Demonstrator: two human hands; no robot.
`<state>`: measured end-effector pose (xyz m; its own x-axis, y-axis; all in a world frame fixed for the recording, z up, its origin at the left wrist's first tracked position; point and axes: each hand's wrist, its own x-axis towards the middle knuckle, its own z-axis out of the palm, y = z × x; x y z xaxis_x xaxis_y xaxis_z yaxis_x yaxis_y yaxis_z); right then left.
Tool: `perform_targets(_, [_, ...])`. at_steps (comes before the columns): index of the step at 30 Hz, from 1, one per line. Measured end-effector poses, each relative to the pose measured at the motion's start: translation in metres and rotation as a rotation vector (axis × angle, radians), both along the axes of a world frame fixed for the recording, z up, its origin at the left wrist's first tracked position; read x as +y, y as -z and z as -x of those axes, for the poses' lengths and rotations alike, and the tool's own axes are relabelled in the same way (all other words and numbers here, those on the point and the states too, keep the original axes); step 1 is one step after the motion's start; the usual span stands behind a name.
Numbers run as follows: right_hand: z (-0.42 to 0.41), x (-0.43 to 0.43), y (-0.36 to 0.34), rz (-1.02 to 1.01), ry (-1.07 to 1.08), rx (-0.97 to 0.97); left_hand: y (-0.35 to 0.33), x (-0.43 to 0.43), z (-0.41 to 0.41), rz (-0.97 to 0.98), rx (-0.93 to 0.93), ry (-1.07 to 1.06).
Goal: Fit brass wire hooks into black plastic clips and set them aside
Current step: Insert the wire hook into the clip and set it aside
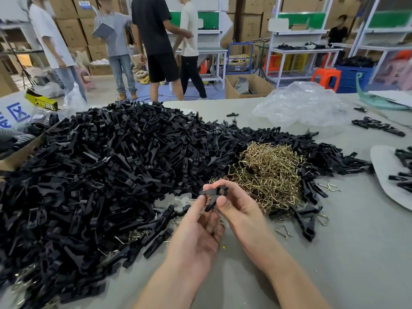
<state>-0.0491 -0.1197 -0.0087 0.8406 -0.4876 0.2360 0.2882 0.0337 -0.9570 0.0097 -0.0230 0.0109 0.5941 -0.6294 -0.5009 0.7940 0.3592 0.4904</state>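
Between clip heap [100,175] and hook pile [267,172], right grip [238,210] pinches black clip [213,194], left fingertip [200,199] touching.

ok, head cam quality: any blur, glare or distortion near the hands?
Head view: left hand, right hand and the black clip in the right grip are sharp; light soft and even, shadows faint; glare mainly on the clear plastic bag; wide-angle bowing at the shelf frames; background people slightly soft.
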Motion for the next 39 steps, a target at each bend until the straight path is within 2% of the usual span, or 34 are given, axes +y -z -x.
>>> perform_targets(3, [-0.001, -0.001, 0.0, -0.046, 0.02, -0.009, -0.001, 0.002, 0.0, -0.001, -0.045, 0.03])
perform_targets(6, [-0.004, -0.002, -0.003, -0.238, 0.029, -0.051, -0.001, 0.005, -0.001, 0.03, -0.117, 0.131])
perform_targets(10, [-0.003, -0.003, -0.007, -0.476, -0.068, -0.037, 0.001, 0.006, -0.002, 0.058, -0.173, 0.265])
perform_targets(12, [0.0, -0.005, -0.01, -0.541, -0.119, -0.026, 0.004, 0.007, -0.005, 0.086, -0.272, 0.305])
perform_targets(15, [0.002, -0.005, -0.014, -0.619, -0.148, -0.025, 0.006, 0.005, -0.005, 0.028, -0.516, 0.255])
perform_targets(18, [0.003, -0.004, -0.014, -0.676, -0.139, 0.006, 0.012, -0.001, -0.001, -0.218, -0.818, 0.159])
perform_targets(21, [0.002, 0.0, -0.013, -0.818, -0.107, -0.037, 0.023, -0.003, 0.004, -0.501, -1.257, 0.101])
perform_targets(23, [0.0, 0.005, -0.014, -0.871, -0.05, -0.079, 0.023, -0.003, 0.009, -0.659, -1.538, 0.143])
perform_targets(26, [-0.002, 0.012, -0.013, -0.938, 0.043, -0.088, 0.023, -0.005, 0.015, -0.951, -1.807, 0.32])
perform_targets(29, [-0.002, 0.013, -0.013, -0.983, 0.123, -0.049, 0.023, -0.007, 0.017, -1.06, -1.875, 0.374])
perform_targets(36, [-0.001, 0.022, -0.016, -1.022, 0.159, -0.068, 0.024, -0.01, 0.016, -1.005, -1.721, 0.353])
perform_targets(39, [0.0, 0.021, -0.017, -1.04, 0.127, -0.088, 0.025, -0.011, 0.015, -0.988, -1.718, 0.368])
